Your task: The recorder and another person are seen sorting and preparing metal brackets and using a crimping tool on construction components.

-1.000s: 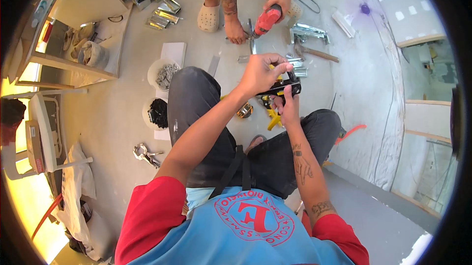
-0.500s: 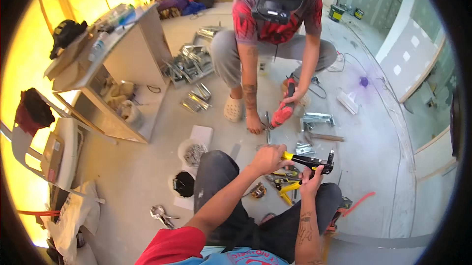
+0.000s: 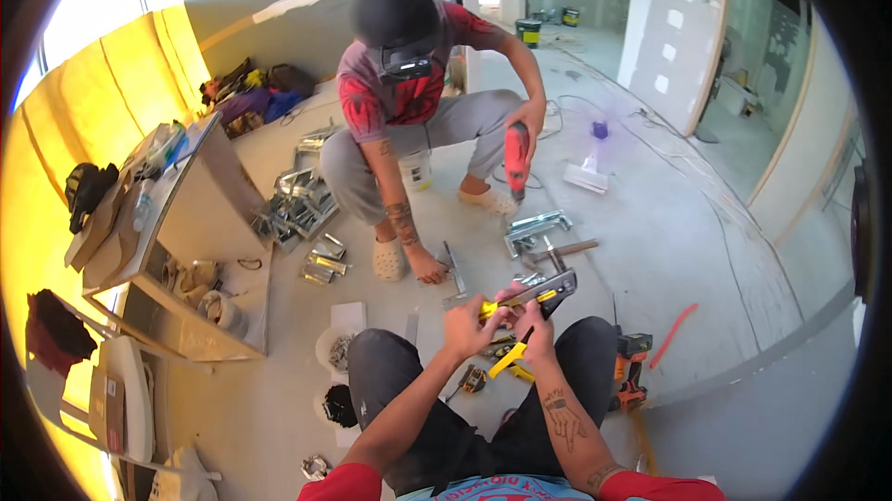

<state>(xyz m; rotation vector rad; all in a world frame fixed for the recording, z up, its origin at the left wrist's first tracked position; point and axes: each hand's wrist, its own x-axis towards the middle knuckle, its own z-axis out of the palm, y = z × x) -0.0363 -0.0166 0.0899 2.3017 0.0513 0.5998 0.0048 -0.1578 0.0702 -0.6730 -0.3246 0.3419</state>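
Above my knees, both hands are closed on a black hand riveter [image 3: 555, 293] with yellow handles. My left hand [image 3: 465, 326] grips near the end of one handle. My right hand [image 3: 531, 323] wraps the tool near its head, and the other yellow handle sticks out below it, swung apart. The tool's nose points up and away from me. Below my hands lie more yellow-handled tools, partly hidden by my arms, beside a tape measure [image 3: 473, 379]. A hammer [image 3: 565, 250] and bent metal brackets [image 3: 537, 230] lie just beyond.
Across from me squats a co-worker [image 3: 409, 120], holding a red drill [image 3: 517, 159] and touching a metal piece [image 3: 453, 269]. Metal parts [image 3: 299, 204] are heaped by a wooden cabinet [image 3: 209, 213]. Left of my knee stand tubs of rivets [image 3: 340, 350] and black screws [image 3: 340, 405]. An orange drill [image 3: 633, 371] stands right.
My right hand has shifted up the riveter, and its handles now spread wider. The co-worker has raised the red drill off the metal piece. My view has turned rightward and up.
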